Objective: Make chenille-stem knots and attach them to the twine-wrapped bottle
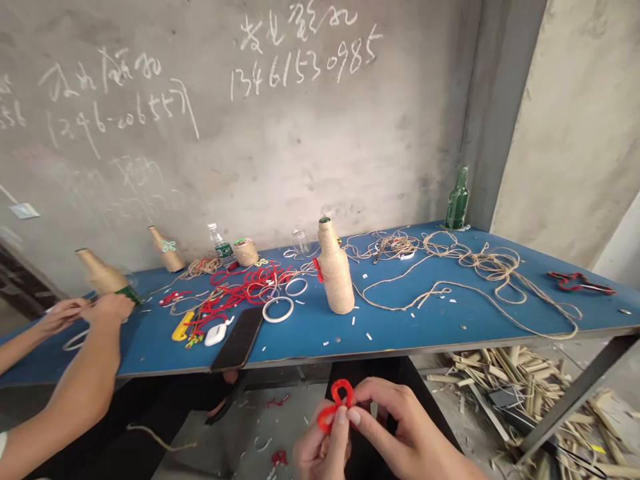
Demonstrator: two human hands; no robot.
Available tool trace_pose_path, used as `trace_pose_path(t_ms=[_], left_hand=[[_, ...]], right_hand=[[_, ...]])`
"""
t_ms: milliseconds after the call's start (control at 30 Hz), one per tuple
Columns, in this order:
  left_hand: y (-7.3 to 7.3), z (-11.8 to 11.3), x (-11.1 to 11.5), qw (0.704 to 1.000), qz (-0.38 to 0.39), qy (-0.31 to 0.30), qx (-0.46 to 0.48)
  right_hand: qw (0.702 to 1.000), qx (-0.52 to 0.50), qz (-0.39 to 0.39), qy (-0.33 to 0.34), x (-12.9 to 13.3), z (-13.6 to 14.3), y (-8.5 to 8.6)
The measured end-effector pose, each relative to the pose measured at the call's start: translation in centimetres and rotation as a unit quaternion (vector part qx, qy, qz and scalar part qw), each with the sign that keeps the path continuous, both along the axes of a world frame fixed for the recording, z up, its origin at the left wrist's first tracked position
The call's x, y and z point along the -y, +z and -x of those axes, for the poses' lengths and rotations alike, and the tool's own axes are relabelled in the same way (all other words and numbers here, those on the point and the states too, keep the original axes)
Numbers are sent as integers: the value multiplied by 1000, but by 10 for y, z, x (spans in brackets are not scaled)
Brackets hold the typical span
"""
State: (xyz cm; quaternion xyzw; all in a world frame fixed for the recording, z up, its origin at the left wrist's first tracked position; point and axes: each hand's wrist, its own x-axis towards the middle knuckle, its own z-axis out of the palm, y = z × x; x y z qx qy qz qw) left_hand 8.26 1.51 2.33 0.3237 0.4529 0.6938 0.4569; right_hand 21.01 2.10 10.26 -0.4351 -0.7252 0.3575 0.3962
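Nearer than the twine-wrapped bottle point(336, 280) and below the bench point(300, 344) edge, the left hand point(323, 443) and right hand point(400, 420) both pinch a red looped pipe cleaner point(335, 393) between thumb and finger. Left of that bottle lie a white ring point(278, 321), black phone point(239, 339) and tangled red cord point(250, 290); right of it, loose twine point(493, 261).

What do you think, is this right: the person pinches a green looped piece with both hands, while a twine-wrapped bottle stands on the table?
The colour is wrong: the head view shows a red looped piece. The left hand and right hand pinch it, and a twine-wrapped bottle stands on the table.
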Motion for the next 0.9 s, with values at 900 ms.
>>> trace_pose_path(t_ms=[900], left_hand=[[9,29,-38,951,124,-250,-129]], right_hand=[[874,390,-273,99,-40,-22,-21]])
